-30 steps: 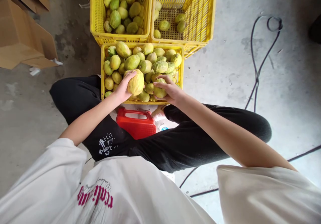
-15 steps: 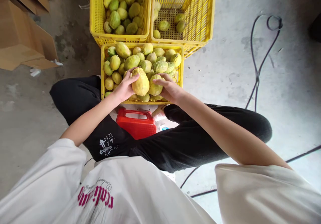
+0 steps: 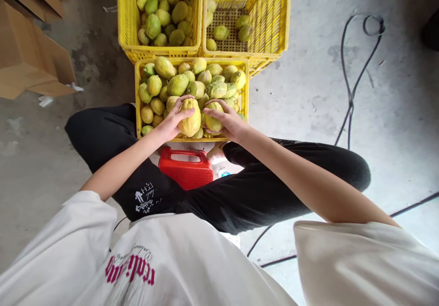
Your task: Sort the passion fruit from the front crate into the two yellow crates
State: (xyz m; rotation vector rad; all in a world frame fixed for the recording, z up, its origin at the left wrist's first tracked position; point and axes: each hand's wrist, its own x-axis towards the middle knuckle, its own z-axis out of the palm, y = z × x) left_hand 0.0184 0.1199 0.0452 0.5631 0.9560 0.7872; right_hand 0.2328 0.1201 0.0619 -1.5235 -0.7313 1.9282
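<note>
My left hand [image 3: 173,122] is closed around a large yellow fruit [image 3: 190,119] with ribbed, bumpy skin, something like a citron. The thumb lies across its upper side. In my right hand [image 3: 229,119] is a smaller green-yellow fruit [image 3: 214,117], gripped with the thumb over it and the fingers curled behind. A narrow gap separates the two fruits. Both are held over the near end of a shallow yellow crate [image 3: 138,114], which is heaped with similar fruits [image 3: 177,85] in green and yellow.
Behind stand two deeper yellow crates: the left one [image 3: 159,50] holds many fruits, the right one [image 3: 284,31] several. A red plastic stool [image 3: 185,175] sits between my legs. Cardboard boxes [image 3: 30,54] are at far left, and a black cable [image 3: 350,95] lies on the floor at right.
My right hand has lifted its fruit from the heap and brought it beside the yellow one. My left hand has turned the yellow fruit more upright and shifted slightly right.
</note>
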